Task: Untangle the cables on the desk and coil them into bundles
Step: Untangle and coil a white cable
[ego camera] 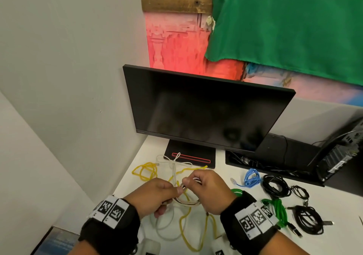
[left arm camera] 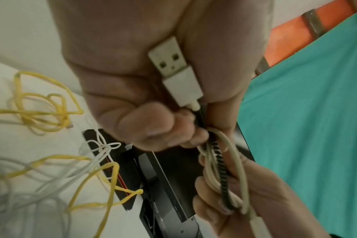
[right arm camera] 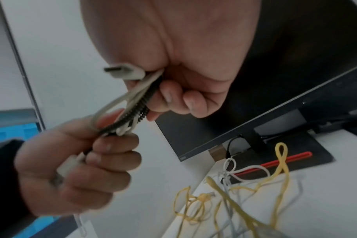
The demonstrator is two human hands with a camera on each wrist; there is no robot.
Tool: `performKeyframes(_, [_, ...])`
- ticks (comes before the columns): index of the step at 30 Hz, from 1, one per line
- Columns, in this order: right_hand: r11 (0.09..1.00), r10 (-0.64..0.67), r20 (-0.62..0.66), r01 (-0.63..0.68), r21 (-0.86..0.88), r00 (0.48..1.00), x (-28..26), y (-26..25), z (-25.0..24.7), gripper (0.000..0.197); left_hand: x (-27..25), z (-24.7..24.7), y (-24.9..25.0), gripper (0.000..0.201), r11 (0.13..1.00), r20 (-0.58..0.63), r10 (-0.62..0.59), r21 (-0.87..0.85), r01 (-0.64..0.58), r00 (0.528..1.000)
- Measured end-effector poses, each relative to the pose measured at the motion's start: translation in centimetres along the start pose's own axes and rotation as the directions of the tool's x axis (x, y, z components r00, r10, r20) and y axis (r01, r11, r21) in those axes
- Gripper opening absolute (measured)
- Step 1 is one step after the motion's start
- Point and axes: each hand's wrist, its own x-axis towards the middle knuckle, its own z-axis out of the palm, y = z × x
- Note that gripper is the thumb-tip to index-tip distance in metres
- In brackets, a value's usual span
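White desk [ego camera: 231, 227], corner position, grey walls; green cloth [ego camera: 284, 18] at 1 o'clock.

Beige cable [ego camera: 186, 201], small coil with black-and-white braided strand, held above desk centre, between both hands. Left hand [ego camera: 155, 195] clenched round coil's near end, USB plug [left arm camera: 173, 70] lying against palm. Right hand [ego camera: 210, 190] pinching coil's far end, small flat plug [right arm camera: 124, 73] protruding beside fingers [right arm camera: 196, 104].

Yellow cable [ego camera: 146, 171], loose tangle at 11 o'clock of hands, further loops trailing to 6 o'clock. White cable [ego camera: 172, 162], thin, knotted, at 12 o'clock, crossing yellow one.

Blue bundle [ego camera: 251, 178] at 2 o'clock. Green bundle [ego camera: 279, 209] at 3 o'clock, just beside right wrist. Black bundles [ego camera: 277, 186], several, at 3 o'clock, beyond green.

Monitor [ego camera: 206, 113], dark screen, at 12 o'clock; stand base [ego camera: 190, 156] black with red outline, touched by white cable.
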Motion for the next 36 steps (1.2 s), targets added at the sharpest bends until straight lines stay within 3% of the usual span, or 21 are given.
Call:
performKeyframes(4, [0.989, 0.055, 0.091, -0.066, 0.130, 0.994, -0.4, 0.1, -0.5, 0.035, -0.5, -0.1, -0.4, 0.031, 0.996, 0.060, 0.039, 0.078, -0.044, 0.997])
performKeyframes(7, [0.987, 0.063, 0.094, -0.076, 0.140, 0.994, -0.3, -0.2, -0.5, 0.040, -0.4, 0.5, 0.2, 0.013, 0.971, 0.024, 0.120, 0.206, -0.122, 0.992])
performKeyframes(9, [0.993, 0.053, 0.053, -0.058, 0.098, 0.997, 0.0, -0.3, -0.3, 0.045, -0.2, 1.0, 0.7, 0.019, 0.888, -0.036, 0.209, 0.425, -0.174, 0.977])
performKeyframes(11, [0.995, 0.059, 0.033, -0.062, 0.080, 0.998, 0.2, -0.1, -0.3, 0.050, -0.1, 1.1, 1.0, 0.020, 0.745, -0.054, 0.290, 0.639, -0.190, 0.956])
performKeyframes(13, [0.988, 0.098, 0.080, -0.107, 0.108, 0.992, 0.2, 0.3, -0.6, 0.050, -0.1, 1.0, 1.0, 0.017, 0.664, -0.034, 0.314, 0.722, -0.194, 0.949])
performKeyframes(15, [0.984, 0.116, 0.114, -0.130, 0.119, 0.987, 0.1, 0.6, -0.7, 0.040, -0.1, 1.0, 0.8, 0.017, 0.689, -0.025, 0.302, 0.697, -0.200, 0.953])
performKeyframes(18, [0.962, 0.143, 0.006, -0.141, 0.236, 0.990, 0.0, 0.7, -0.5, 0.015, -0.1, 1.4, 0.3, 0.026, 0.847, -0.086, 0.255, 0.501, -0.180, 0.963])
performKeyframes(20, [0.938, 0.139, -0.058, -0.113, 0.327, 0.989, -0.3, 0.6, -0.1, 0.026, 0.2, 1.5, 0.1, 0.030, 0.885, -0.176, 0.263, 0.434, -0.165, 0.949])
performKeyframes(23, [0.949, 0.138, -0.023, -0.126, 0.287, 0.990, -0.9, 0.5, 0.7, 0.036, 0.6, 1.6, -0.1, 0.034, 0.871, -0.288, 0.304, 0.470, -0.143, 0.908])
performKeyframes(26, [0.966, 0.136, 0.067, -0.148, 0.214, 0.988, -1.2, 0.4, 0.6, 0.023, 0.7, 1.9, 0.0, 0.031, 0.812, -0.307, 0.301, 0.579, -0.074, 0.903])
performKeyframes(29, [0.981, 0.077, 0.173, -0.105, 0.161, 0.982, -1.5, 0.3, -0.4, 0.025, 0.6, 2.0, -0.2, 0.031, 0.766, -0.329, 0.293, 0.643, -0.015, 0.898])
performKeyframes(32, [0.993, 0.041, 0.193, -0.061, 0.099, 0.980, -1.8, 0.6, -1.3, 0.027, 0.5, 1.4, -0.6, 0.032, 0.826, -0.270, 0.275, 0.557, -0.083, 0.923])
performKeyframes(34, [0.992, 0.046, 0.145, -0.061, 0.107, 0.988, -1.9, 1.1, -1.5, 0.030, 0.3, 1.0, -0.7, 0.030, 0.892, -0.177, 0.238, 0.429, -0.143, 0.955])
performKeyframes(36, [0.988, 0.068, 0.104, -0.082, 0.134, 0.992, -1.9, 1.6, -1.3, 0.027, 0.2, 0.7, -0.6, 0.027, 0.899, -0.094, 0.218, 0.407, -0.162, 0.971])
